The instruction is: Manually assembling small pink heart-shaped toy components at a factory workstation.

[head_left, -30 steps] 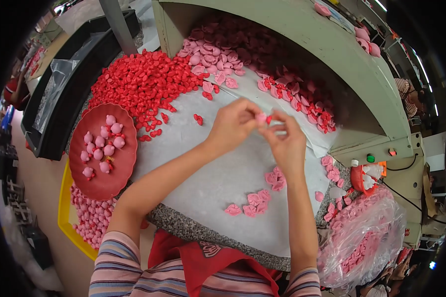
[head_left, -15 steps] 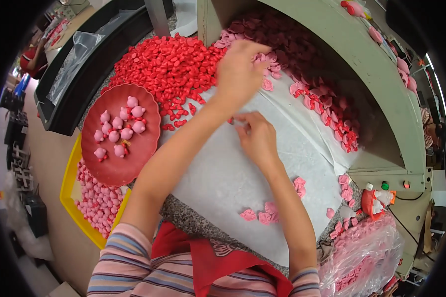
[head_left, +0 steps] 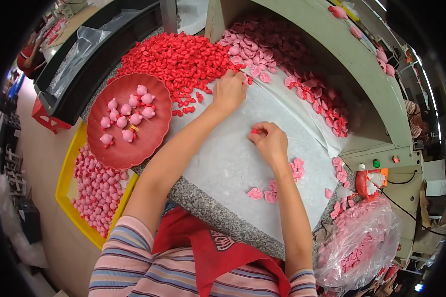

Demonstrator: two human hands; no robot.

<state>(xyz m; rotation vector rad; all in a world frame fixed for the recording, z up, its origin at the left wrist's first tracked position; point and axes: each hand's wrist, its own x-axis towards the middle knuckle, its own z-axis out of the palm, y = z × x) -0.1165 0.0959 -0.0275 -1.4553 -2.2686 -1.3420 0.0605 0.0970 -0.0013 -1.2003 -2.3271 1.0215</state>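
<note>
My left hand (head_left: 229, 93) is at the right edge of a heap of small red moulded pieces (head_left: 178, 57), fingers curled together, a red piece (head_left: 248, 79) showing at the fingertips. Over the white sheet (head_left: 218, 153), my right hand (head_left: 271, 143) pinches another small red piece (head_left: 254, 131) between thumb and finger. Behind my left hand, pink shell-like pieces (head_left: 255, 52) spill from under a grey-green metal housing. Several pink pieces (head_left: 270, 195) lie on the sheet beside my right forearm.
On the left, a red scalloped dish (head_left: 101, 148) holds round pink figures with red parts, above a yellow tray (head_left: 64, 195) of similar pieces. The curved metal housing (head_left: 376, 89) borders the right side. A clear plastic bag (head_left: 359, 247) of pink pieces sits at lower right.
My left hand has come down and nearer, from the pink pieces to the edge of the red heap. My right hand has shifted right and nearer, apart from my left, carrying its red piece.
</note>
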